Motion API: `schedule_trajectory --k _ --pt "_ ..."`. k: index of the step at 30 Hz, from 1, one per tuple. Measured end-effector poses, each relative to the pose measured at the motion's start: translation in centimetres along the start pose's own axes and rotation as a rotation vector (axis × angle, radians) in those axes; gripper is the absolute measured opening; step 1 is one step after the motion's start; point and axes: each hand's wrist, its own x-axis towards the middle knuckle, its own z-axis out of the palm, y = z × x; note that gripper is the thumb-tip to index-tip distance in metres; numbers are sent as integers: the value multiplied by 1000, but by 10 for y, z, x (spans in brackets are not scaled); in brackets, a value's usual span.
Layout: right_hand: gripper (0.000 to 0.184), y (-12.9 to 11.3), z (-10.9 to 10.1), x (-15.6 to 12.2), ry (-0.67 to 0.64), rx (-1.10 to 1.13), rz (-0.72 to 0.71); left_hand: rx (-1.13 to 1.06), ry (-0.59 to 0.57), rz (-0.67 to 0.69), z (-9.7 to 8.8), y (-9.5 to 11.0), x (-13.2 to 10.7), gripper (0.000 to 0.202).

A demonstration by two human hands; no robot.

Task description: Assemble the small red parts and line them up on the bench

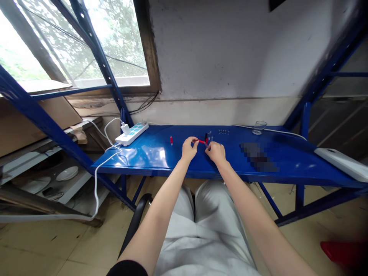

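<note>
both hands are over the middle of the blue tabletop [161, 155]. left hand [189, 148] pinches one end of a thin red piece [202, 142], thumb and forefinger closed on it. right hand [216, 151] is clenched on the other end, and i can't tell how much of it sits under the fingers. the red piece spans the gap between the hands, just above the surface, sloping down toward the right hand.

just behind the hands i see a few small upright bits [208, 135], black and pale, too small to identify. a short red stub [171, 140] stands alone to the left, well apart from the hands. a row of dark dots [224, 132] sits further back, and a clear glass [259, 127] stands near the wall on the right.

the power strip [132, 133] lies at the left end with a white charger [125, 128] plugged in, and its white cable [96, 180] hangs off the edge. a flat white device [342, 163] is at the far right.
</note>
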Motion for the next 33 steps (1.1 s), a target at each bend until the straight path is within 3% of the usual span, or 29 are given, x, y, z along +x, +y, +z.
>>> schedule_trajectory --k 11,19,33 --pt "10 3 5 0 14 68 18 228 -250 170 -3 19 -6 43" --pt "10 3 4 0 14 100 21 210 -150 42 2 7 -6 37" --pt "9 -1 -1 -1 3 65 -52 131 -116 -75 4 2 -4 33"
